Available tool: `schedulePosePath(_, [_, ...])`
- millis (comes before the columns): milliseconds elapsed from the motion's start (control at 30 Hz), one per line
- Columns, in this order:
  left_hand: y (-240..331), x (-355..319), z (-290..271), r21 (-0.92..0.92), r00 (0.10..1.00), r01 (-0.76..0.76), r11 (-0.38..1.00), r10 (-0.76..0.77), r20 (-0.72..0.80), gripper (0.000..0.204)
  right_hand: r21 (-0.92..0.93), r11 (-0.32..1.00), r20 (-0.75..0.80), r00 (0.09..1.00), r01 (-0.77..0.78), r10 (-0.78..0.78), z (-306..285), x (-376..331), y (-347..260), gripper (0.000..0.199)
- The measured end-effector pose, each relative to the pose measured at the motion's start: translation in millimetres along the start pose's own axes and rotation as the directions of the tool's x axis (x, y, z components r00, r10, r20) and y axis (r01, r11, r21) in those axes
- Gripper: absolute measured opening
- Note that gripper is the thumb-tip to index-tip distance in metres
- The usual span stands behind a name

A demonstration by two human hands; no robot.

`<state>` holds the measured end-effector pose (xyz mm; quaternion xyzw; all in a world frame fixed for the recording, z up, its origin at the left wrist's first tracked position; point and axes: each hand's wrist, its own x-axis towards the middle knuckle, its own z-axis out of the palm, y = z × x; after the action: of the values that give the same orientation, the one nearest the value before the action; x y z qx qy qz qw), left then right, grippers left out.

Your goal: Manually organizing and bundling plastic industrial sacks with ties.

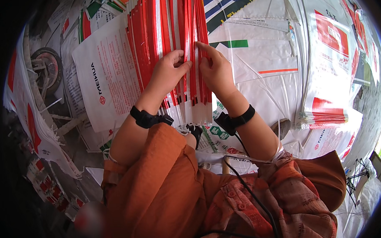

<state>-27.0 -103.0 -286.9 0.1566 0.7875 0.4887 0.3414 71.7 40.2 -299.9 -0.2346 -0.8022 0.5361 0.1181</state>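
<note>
A thick bundle of red-and-white printed sacks lies in front of me, its long edges overlapping like fanned pages. My left hand is closed on the edges of these sacks, with fingers curled and thumb pressed against a red strip. Just to its right, my right hand grips the raised sack edges, index finger reaching over their top and thumb tucked lower down. Between the two hands, several narrow folded edges stand upright. The palms hide part of the bundle. Each wrist wears a black strap with a small device.
A white sack panel spreads out left of the bundle. More white sacks cover the surface on the right, beside a tall stack with red blocks. At far left are a small wheel and hanging sacks. A black cable crosses my clothing.
</note>
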Motion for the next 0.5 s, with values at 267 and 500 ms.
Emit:
schedulePosePath(267, [-5.3,-0.4,0.3,0.137,0.998,-0.057,0.989,0.053,0.031,0.05,0.0,0.999,0.032,0.999,-0.042,0.042,1.1,-0.5,-13.0,0.044])
schedulePosePath(500, [-1.1,-0.1,2.5,0.108,0.998,-0.059,0.992,0.057,0.019,0.044,0.072,0.995,-0.019,0.998,-0.062,0.063,-1.0,-2.2,-5.1,0.042])
